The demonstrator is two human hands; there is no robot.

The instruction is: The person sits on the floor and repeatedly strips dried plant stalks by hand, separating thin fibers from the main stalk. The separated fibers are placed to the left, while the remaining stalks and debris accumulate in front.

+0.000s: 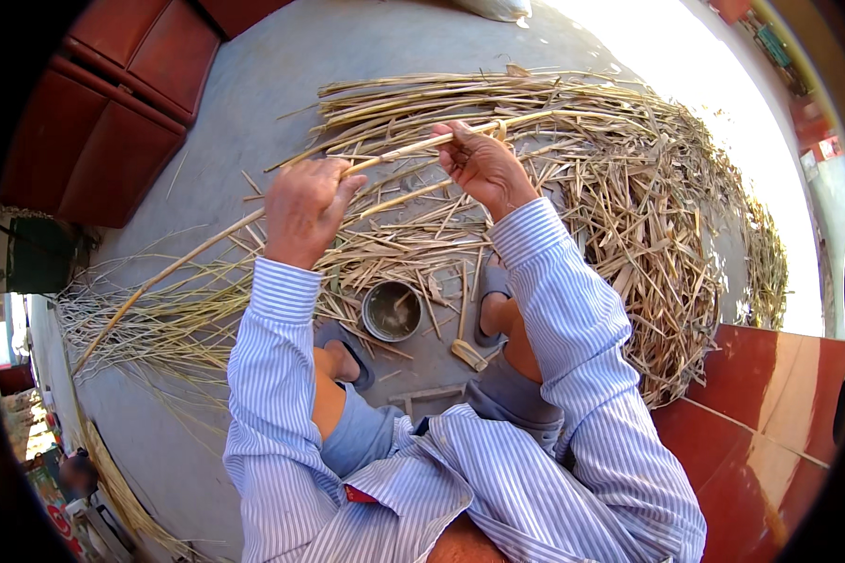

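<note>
My left hand (308,208) is closed round a long, pale, dry reed stalk (394,154). From there the stalk's thin end slants down to the lower left, over a spread of thin stems (174,314). Further up and to the right, my right hand (483,169) pinches the same stalk, fingers bent and palm partly showing. Past the right hand the stalk runs over a pile of reeds (422,101). Below the hands, between my feet, a round metal pot (391,339) holds dark liquid and a light-coloured object I cannot identify.
Dry leaves and stripped husks (648,235) heap up on the right. A short pale block (468,355) lies by my right foot. Dark red cabinets (127,84) stand at the upper left. Red tiles (760,422) cover the lower right. A pale sack (498,7) lies at the top.
</note>
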